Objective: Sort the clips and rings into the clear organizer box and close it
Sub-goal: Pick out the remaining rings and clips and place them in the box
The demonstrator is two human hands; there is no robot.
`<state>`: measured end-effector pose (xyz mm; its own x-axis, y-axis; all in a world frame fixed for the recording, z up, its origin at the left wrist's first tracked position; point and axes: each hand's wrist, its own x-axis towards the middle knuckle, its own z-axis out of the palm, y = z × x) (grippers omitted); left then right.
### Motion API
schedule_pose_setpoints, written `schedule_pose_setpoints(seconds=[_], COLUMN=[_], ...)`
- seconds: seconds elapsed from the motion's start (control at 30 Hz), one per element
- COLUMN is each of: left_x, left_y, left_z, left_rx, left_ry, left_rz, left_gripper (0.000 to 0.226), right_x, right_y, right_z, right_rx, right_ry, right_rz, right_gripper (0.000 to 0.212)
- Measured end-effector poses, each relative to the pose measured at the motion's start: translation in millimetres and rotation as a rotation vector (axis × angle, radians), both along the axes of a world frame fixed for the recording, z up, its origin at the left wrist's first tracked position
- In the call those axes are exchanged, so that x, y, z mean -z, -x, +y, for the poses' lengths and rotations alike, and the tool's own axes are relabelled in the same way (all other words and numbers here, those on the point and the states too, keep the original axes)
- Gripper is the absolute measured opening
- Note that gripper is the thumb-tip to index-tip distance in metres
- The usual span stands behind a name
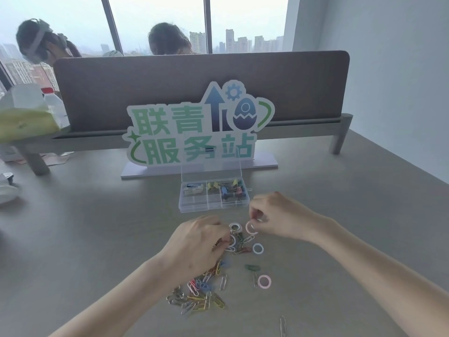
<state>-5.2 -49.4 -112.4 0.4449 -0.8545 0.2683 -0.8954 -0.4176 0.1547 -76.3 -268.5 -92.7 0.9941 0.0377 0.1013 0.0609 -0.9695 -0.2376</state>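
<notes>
The clear organizer box (194,206) stands open on the grey table, lid upright, with binder clips in its right compartments. In front of it lies a heap of coloured paper clips (201,291). Loose rings lie around: a pale blue one (257,248), a pink one (264,281), a white one (235,226). My right hand (272,215) pinches a pink ring (251,227) at the heap's far side. My left hand (196,244) lies curled over the heap with fingertips among the clips and a white ring (232,240); what it holds is hidden.
A green and white sign on a white base (199,166) stands right behind the box. A brown desk divider (170,88) closes the back. A stray paper clip (282,325) lies near the front edge. Bottles and a bag (26,113) are at the far left.
</notes>
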Motion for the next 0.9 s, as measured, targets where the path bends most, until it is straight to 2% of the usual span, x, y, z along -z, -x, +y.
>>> schedule_pose_setpoints(seconds=[0.27, 0.47, 0.57, 0.7, 0.77, 0.9], left_x=[-6.1, -7.1, -7.4, -8.8, -8.1, -8.2], left_y=[-6.5, -7.5, -7.3, -4.3, -3.9, -5.9], left_z=[6.9, 7.7, 7.2, 1.9, -0.4, -1.1], left_rx=[-0.052, -0.094, -0.037, 0.087, 0.1, 0.1], left_ry=[-0.011, -0.015, 0.014, -0.028, -0.073, -0.146], left_rz=[0.081, 0.073, 0.03, 0.006, 0.003, 0.039], left_gripper=[0.013, 0.017, 0.014, 0.016, 0.022, 0.024], right_x=[8.9, 8.0, 3.1, -3.8, -4.1, -3.2], right_y=[-3.4, -3.8, -2.3, 1.7, 2.6, 1.1], right_z=[-8.9, -13.2, -16.9, -21.2, -23.1, -27.7], right_rx=[0.035, 0.029, 0.012, -0.028, -0.044, -0.031], right_ry=[-0.115, -0.151, -0.132, -0.102, -0.062, -0.054], right_rz=[0.003, 0.011, 0.061, 0.122, 0.154, 0.169], right_gripper=[0.009, 0.007, 0.015, 0.007, 0.014, 0.011])
